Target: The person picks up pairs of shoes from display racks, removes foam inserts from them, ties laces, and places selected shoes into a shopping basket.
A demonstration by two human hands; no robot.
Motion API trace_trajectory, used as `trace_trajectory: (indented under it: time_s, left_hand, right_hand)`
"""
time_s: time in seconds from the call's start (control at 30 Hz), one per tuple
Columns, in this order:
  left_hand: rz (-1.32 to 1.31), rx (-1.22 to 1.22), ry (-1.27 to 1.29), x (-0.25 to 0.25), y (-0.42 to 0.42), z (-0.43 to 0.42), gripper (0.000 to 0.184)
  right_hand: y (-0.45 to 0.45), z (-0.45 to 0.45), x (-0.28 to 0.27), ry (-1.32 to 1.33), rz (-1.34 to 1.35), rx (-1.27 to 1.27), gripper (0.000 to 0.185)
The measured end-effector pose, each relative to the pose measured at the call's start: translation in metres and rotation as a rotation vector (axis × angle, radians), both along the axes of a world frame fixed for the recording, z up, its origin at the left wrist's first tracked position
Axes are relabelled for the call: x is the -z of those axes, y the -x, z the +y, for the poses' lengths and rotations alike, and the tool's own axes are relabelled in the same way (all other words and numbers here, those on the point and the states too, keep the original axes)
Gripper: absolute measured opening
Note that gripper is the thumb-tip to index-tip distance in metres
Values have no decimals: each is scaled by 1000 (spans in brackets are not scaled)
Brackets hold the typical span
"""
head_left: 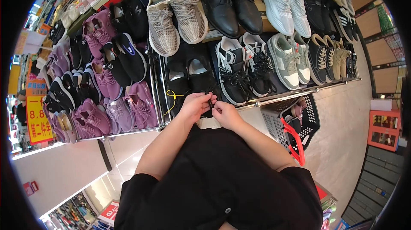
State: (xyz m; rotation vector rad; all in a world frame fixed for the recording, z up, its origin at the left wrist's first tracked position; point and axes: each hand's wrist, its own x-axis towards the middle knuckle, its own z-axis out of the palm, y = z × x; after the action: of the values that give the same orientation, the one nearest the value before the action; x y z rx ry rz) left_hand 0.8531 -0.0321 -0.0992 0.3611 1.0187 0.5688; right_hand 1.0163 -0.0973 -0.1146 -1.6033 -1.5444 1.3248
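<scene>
Both of my hands meet at the front edge of the shoe rack, in front of a pair of black shoes [198,81]. My left hand [197,106] has its fingers pinched on a thin dark lace or cord. Close beside it, my right hand [223,113] pinches at the same dark strand, its fingers curled. A yellow cord [174,95] lies on the black shoe to the left. Just right of my hands stand black and white sneakers [233,73] with black laces.
Purple shoes [92,117] fill the rack at left. Beige sneakers [162,28], black leather shoes [220,9] and white sneakers [280,7] stand behind. A metal rail [274,98] edges the rack. On the floor at right is a basket [270,120] with a red handle.
</scene>
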Motion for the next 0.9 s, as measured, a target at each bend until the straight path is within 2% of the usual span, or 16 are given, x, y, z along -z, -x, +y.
trace_trajectory:
  time_s: [0.27, 0.33, 0.4, 0.43, 0.47, 0.5, 0.53, 0.6, 0.63, 0.67, 0.7, 0.77, 0.8, 0.9]
  left_hand:
    - [206, 2, -142, 6, -5, -19, 19]
    - [337, 96, -230, 4, 0, -25, 21]
    - [316, 80, -252, -12, 8, -40, 25]
    - [405, 157, -359, -13, 16, -51, 28]
    - [496, 237, -465, -13, 25, -62, 31]
    - [538, 257, -523, -14, 32, -73, 40]
    - [540, 252, -523, -15, 40, -81, 40]
    - [599, 270, -500, -19, 53, -96, 39]
    - [597, 268, -505, -17, 57, -103, 39]
    - [542, 157, -426, -15, 61, -109, 37]
    - [485, 46, -347, -13, 62, -115, 35]
    - [477, -7, -337, -13, 64, -122, 32]
    - [468, -55, -324, -13, 65, -124, 28]
    - [452, -94, -317, -6, 69, -131, 29]
  right_hand:
    - [-12, -2, 16, 71, 120, -64, 22]
    - [-19, -4, 7, 133, 89, -104, 25]
    - [-24, -5, -11, 24, -224, -151, 26]
    - [-27, -4, -20, -67, -298, -164, 19]
    - [-28, 0, -28, -69, -299, -176, 19]
    - [-27, 6, -34, -230, -268, -123, 15]
    - [-27, 13, -40, -392, -234, -65, 14]
    - [-22, 40, -48, -689, -310, -117, 31]
    - [-16, 53, -59, -715, -345, -144, 37]
    - [-9, 66, -69, -743, -380, -170, 42]
    - [-4, 77, -74, -749, -382, -173, 42]
    - [6, 98, -81, -557, -520, -412, 52]
    - [11, 110, -82, -568, -523, -413, 52]
    - [22, 138, -76, -459, -736, -710, 57]
